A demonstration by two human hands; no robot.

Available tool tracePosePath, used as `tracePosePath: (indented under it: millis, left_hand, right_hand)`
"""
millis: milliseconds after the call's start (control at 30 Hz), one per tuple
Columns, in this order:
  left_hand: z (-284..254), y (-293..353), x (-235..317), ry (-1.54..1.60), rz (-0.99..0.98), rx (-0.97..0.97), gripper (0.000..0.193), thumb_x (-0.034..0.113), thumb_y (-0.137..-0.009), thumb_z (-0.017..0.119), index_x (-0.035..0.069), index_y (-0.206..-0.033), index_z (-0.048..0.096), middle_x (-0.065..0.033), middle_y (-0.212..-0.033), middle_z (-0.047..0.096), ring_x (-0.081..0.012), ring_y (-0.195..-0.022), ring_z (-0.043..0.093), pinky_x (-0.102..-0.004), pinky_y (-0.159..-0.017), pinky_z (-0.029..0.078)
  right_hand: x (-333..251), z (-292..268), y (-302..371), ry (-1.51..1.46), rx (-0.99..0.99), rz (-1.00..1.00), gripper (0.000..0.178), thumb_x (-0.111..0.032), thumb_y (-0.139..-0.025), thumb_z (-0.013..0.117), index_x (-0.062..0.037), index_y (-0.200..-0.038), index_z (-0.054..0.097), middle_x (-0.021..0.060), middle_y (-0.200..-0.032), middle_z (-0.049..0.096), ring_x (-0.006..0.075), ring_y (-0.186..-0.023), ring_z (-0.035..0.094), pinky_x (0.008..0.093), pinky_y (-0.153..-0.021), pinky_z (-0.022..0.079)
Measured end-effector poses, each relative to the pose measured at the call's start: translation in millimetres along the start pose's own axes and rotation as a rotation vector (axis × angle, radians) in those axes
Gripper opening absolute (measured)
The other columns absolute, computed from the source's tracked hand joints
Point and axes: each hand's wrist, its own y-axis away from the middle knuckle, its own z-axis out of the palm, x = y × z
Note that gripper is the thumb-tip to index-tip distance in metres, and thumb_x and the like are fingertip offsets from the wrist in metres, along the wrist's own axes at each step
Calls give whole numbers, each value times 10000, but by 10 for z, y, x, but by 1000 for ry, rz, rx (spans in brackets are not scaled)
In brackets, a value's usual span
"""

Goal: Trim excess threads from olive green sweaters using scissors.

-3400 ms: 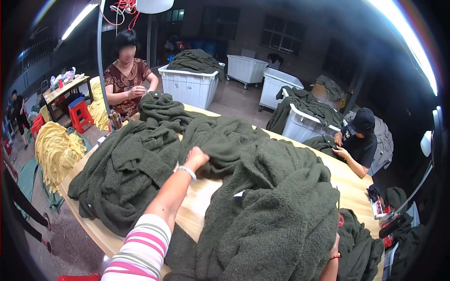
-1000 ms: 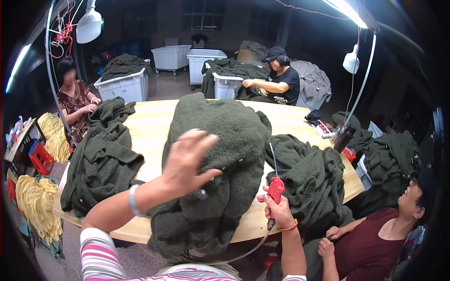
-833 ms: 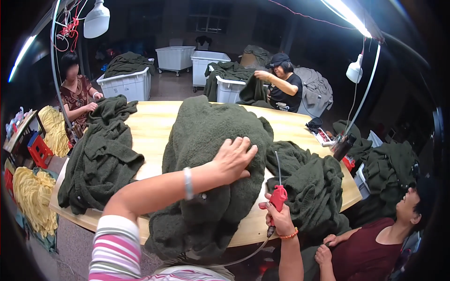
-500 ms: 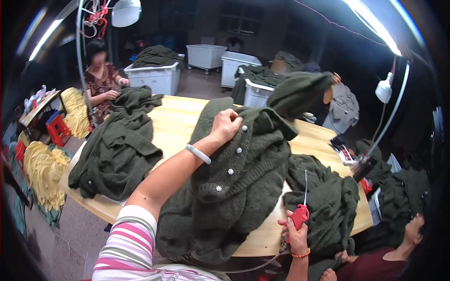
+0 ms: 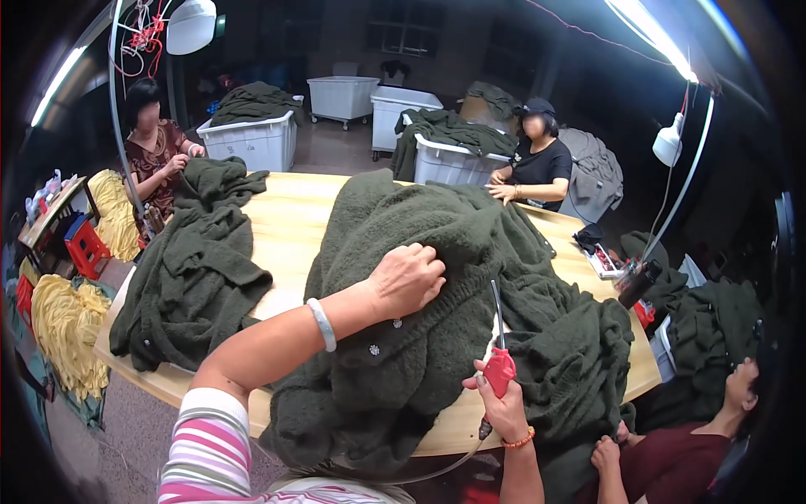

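A dark green knit cardigan (image 5: 369, 227) lies spread before me over the table's near edge, with sparkling round buttons (image 5: 374, 349) along its front band. My left hand (image 5: 409, 281) is closed on the cardigan's fabric, fingers curled under and partly hidden. Lower right, my right hand (image 5: 504, 407) grips a red air blow gun (image 5: 500, 374), its long thin metal nozzle pointing up beside the cardigan's ribbed edge. From the gun's base a clear hose (image 5: 445, 470) curves left along the table edge.
The wooden table (image 5: 294, 197) carries green garment piles at left (image 5: 189, 286) and right (image 5: 571, 344). Co-workers stand at far left (image 5: 155, 155), far side (image 5: 541, 164) and lower right (image 5: 680, 462). White bins (image 5: 260, 144) stand behind; a lamp pole (image 5: 693, 181) rises at right.
My left hand has come down and nearer, and the raised cardigan front has folded over, covering some buttons. The blow gun has shifted left and up. The far co-worker is no longer hidden by fabric.
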Motion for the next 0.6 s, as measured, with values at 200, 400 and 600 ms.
tracePosePath:
  millis: [200,400,600]
  left_hand:
    - [-40,118,-114,270,-473,291,258,178,-814,674,80,-1047,623,-179,-1015,599,-386,-862,626,-464,-732,534]
    - [399,135,-213,150,-469,364,51,56,-796,541,43,-844,533,-191,-935,527,-374,-800,608,-466,-646,522]
    - [600,32,-169,63,-399,280,134,21,-717,603,11,-826,526,-195,-926,529,-339,-824,597,-413,-701,526]
  right_hand:
    - [14,158,110,-303,-3,34,293,-9,-945,569,56,-1230,584,145,-1177,636,191,-923,683,304,-869,521]
    - [-95,121,131,31,-160,127,360,-123,-972,576,69,-1272,528,123,-1083,682,167,-986,633,277,-903,472]
    - [-407,264,-9,224,-239,171,322,-137,-965,588,38,-1234,560,102,-979,695,155,-920,650,271,-830,496]
